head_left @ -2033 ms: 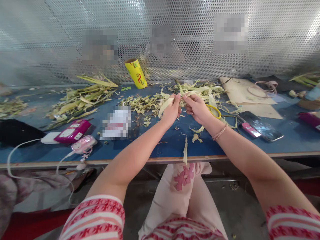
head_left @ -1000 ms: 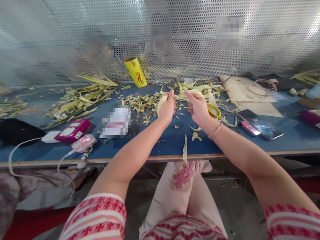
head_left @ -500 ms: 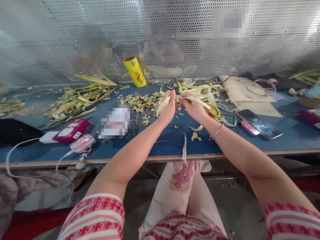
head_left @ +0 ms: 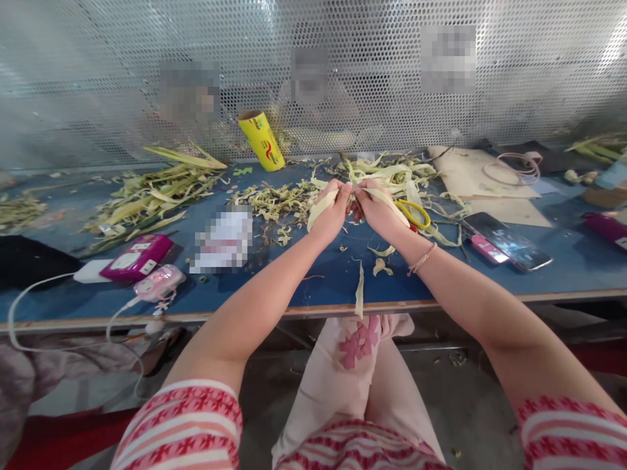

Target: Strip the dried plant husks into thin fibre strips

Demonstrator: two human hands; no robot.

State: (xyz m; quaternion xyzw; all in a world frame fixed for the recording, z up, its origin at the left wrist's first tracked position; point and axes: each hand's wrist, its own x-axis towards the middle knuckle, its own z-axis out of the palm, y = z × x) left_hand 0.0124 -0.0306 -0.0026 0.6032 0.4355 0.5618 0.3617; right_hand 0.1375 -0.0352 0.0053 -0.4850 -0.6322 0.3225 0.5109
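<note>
My left hand and my right hand meet over the table, fingertips pinched and nearly touching. A pale corn husk strip lies across the back of my left hand and runs into its fingers. Another pale husk strip passes over my right hand to its fingertips. Where the strips come together is hidden by my fingers. Just behind the hands spreads a heap of pale and green husk strips. A yellow loop handle, perhaps of scissors, rests beside my right wrist.
Shredded scraps and a pile of long husks lie left. A yellow tube stands tilted behind. Phones lie right; a purple device and a cable are left. A perforated metal screen closes the back.
My two hands have drawn closer together, and the gap between their fingertips has narrowed. The view has shifted slightly; the things on the table lie as before.
</note>
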